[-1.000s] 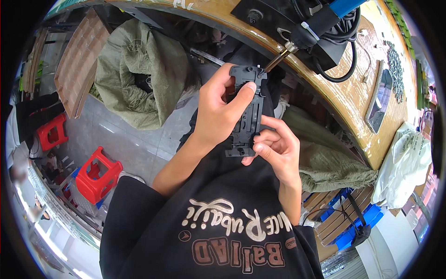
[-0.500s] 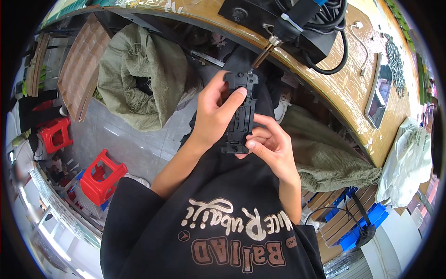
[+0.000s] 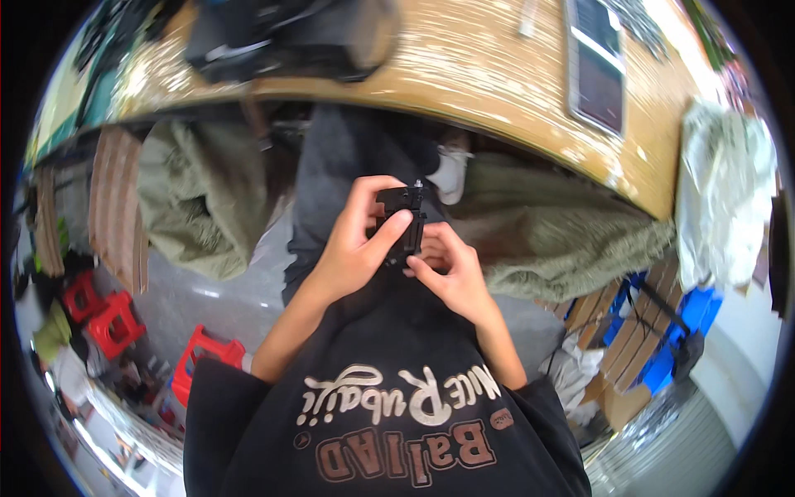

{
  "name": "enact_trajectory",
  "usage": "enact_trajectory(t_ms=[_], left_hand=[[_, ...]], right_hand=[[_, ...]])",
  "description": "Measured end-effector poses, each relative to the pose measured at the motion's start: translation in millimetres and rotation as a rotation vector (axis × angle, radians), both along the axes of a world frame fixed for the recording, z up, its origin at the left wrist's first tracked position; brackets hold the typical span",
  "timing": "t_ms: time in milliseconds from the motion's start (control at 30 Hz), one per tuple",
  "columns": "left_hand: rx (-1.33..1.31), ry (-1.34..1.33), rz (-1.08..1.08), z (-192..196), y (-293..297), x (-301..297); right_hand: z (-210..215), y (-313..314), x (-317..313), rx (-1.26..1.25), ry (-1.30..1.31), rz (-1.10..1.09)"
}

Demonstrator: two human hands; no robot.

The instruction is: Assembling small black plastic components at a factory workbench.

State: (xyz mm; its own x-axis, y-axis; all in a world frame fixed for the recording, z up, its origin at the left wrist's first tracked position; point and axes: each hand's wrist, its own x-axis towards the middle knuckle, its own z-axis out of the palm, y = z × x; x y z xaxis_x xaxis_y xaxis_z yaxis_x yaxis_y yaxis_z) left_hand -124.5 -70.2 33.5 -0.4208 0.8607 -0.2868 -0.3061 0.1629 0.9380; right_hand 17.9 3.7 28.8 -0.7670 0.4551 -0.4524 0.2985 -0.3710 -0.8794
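Note:
Both hands hold a black moulded plastic part (image 3: 411, 236) in front of my shirt, over my lap. My left hand (image 3: 352, 248) grips its upper left side, with the thumb laid across its face. Curled round the lower right edge, my right hand (image 3: 455, 269) has its thumb and fingers on the part. A small metal tip (image 3: 419, 184), perhaps a screw, sticks up at the part's far end. The part is tilted, so its face shows only narrowly, and fingers hide much of it.
Ahead is a wooden bench (image 3: 497, 91) bearing a blurred black box (image 3: 281, 41) and a flat silver-framed thing (image 3: 598, 70). Green sacks (image 3: 203, 199) lie under the bench. A pale plastic bag (image 3: 725, 199) hangs at right; red stools (image 3: 116, 325) stand at left.
My view has swung right. The black part has been drawn away from the pointed metal tool at the bench and tilted more edge-on. Both hands keep hold of it.

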Motion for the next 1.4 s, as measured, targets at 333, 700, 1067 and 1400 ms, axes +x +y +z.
enact_trajectory(t_ms=[333,700,1067,1400], left_hand=[[-0.165,0.181,-0.125,-18,8,7],[-0.254,0.101,-0.109,-25,-11,8],[-0.260,0.259,0.721,-33,-107,-111],[0.125,0.586,0.927,49,-57,-174]], right_hand=[[-17,66,145,1.180,0.027,-1.551],[-63,87,200,0.704,-0.206,-1.451],[75,149,70,1.503,-0.159,-0.910],[71,340,-11,1.416,-0.466,-0.427]])
